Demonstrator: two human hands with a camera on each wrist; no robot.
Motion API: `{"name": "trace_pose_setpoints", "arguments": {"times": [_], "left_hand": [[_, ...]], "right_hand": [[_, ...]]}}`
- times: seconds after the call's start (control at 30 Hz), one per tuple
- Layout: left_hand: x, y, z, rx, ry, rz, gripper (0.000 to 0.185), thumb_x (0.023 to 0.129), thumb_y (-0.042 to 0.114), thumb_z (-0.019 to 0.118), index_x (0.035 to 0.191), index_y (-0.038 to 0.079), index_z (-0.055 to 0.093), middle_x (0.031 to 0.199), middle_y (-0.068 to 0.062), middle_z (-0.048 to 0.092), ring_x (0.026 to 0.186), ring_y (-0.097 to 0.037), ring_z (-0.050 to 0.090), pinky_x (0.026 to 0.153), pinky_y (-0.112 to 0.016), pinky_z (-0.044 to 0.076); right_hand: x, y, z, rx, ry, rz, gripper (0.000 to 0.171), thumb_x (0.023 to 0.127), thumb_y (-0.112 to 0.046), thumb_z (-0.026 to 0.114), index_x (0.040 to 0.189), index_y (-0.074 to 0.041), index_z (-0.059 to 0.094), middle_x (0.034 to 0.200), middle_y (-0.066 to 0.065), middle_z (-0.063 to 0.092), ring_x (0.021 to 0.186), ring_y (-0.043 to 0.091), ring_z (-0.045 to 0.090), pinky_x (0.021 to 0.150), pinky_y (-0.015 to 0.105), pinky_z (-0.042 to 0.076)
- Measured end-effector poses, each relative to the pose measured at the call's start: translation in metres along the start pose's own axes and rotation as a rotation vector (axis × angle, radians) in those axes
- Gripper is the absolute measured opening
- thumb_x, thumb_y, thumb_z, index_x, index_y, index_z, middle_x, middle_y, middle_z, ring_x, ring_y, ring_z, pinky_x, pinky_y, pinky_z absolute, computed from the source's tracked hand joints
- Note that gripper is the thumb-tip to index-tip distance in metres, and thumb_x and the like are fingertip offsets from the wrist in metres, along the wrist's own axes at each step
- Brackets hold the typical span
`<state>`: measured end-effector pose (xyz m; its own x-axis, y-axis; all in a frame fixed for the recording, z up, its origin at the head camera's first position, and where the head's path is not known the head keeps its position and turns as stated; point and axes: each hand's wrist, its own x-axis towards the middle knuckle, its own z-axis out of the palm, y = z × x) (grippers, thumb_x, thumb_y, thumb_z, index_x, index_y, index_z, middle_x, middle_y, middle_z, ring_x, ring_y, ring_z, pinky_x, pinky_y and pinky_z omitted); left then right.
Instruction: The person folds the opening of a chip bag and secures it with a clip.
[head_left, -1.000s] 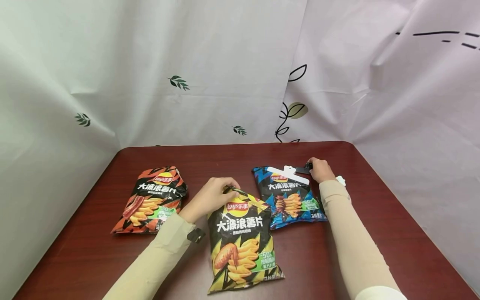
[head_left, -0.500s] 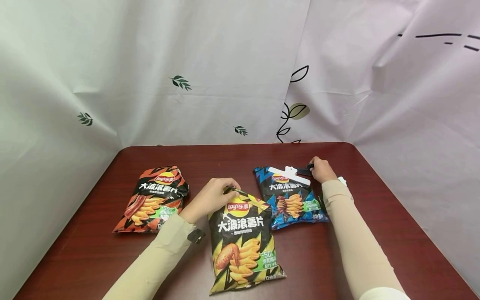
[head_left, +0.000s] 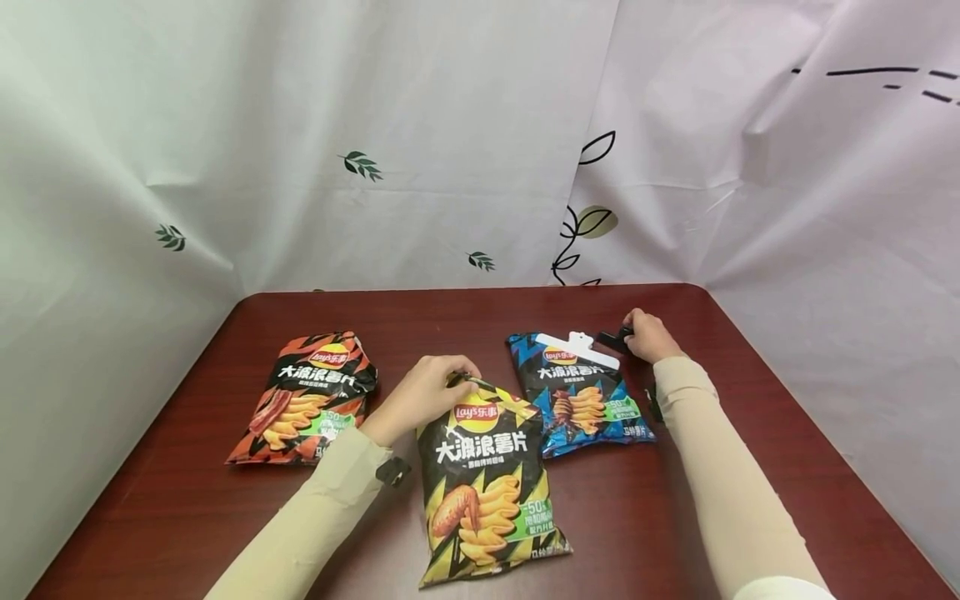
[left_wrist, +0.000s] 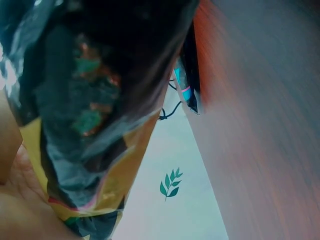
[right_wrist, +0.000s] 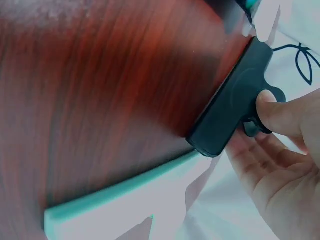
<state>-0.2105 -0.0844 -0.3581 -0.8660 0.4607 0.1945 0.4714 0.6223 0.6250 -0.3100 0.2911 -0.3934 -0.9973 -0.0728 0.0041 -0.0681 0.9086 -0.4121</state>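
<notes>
My left hand (head_left: 422,398) pinches the folded top edge of a yellow-and-black bag of potato chips (head_left: 483,467), which tilts up toward me. In the left wrist view, the bag's dark back (left_wrist: 100,110) fills much of the picture. My right hand (head_left: 651,337) grips a black bag clip (right_wrist: 235,97) by its handles, the thumb pressing on one of them. This black clip is just right of a blue chip bag (head_left: 577,408), whose top carries a white bag clip (head_left: 577,348). Another white clip (right_wrist: 125,205) lies below the black one in the right wrist view.
An orange-and-black chip bag (head_left: 307,400) lies at the left of the dark red wooden table (head_left: 435,308). White patterned cloth (head_left: 450,150) hangs behind the table and along both sides.
My right hand has shifted slightly to the right, turning the black clip and drawing it a little away from the white clip on the blue bag. The left hand stays on the yellow bag.
</notes>
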Motion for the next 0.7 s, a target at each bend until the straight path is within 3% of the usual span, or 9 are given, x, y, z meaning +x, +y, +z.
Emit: {"name": "trace_pose_setpoints", "arguments": {"times": [0.13, 0.27, 0.7], "left_hand": [[-0.001, 0.001, 0.000, 0.001, 0.004, -0.002, 0.007, 0.090, 0.016, 0.067, 0.096, 0.016, 0.071, 0.089, 0.001, 0.070, 0.075, -0.008, 0.058, 0.070, -0.029, 0.047], [-0.001, 0.001, 0.000, -0.005, 0.003, -0.008, 0.007, 0.091, 0.018, 0.067, 0.096, 0.017, 0.071, 0.088, 0.002, 0.069, 0.075, -0.008, 0.059, 0.070, -0.029, 0.048], [-0.002, -0.001, 0.001, 0.009, 0.013, -0.011, 0.007, 0.090, 0.020, 0.067, 0.097, 0.018, 0.071, 0.088, 0.003, 0.070, 0.074, -0.007, 0.058, 0.070, -0.029, 0.048]], "right_hand": [[0.001, 0.003, -0.002, -0.038, -0.019, -0.033, 0.038, 0.093, 0.001, 0.049, 0.127, 0.019, 0.047, 0.121, 0.039, 0.052, 0.108, 0.048, 0.053, 0.090, 0.054, 0.047], [0.000, 0.005, -0.005, -0.038, -0.020, -0.057, 0.035, 0.092, 0.001, 0.047, 0.121, 0.021, 0.052, 0.118, 0.040, 0.054, 0.106, 0.049, 0.055, 0.088, 0.055, 0.048], [-0.003, -0.004, -0.015, 0.053, -0.024, 0.008, 0.040, 0.097, -0.007, 0.039, 0.127, 0.019, 0.049, 0.125, 0.038, 0.051, 0.110, 0.047, 0.054, 0.090, 0.054, 0.047]]}}
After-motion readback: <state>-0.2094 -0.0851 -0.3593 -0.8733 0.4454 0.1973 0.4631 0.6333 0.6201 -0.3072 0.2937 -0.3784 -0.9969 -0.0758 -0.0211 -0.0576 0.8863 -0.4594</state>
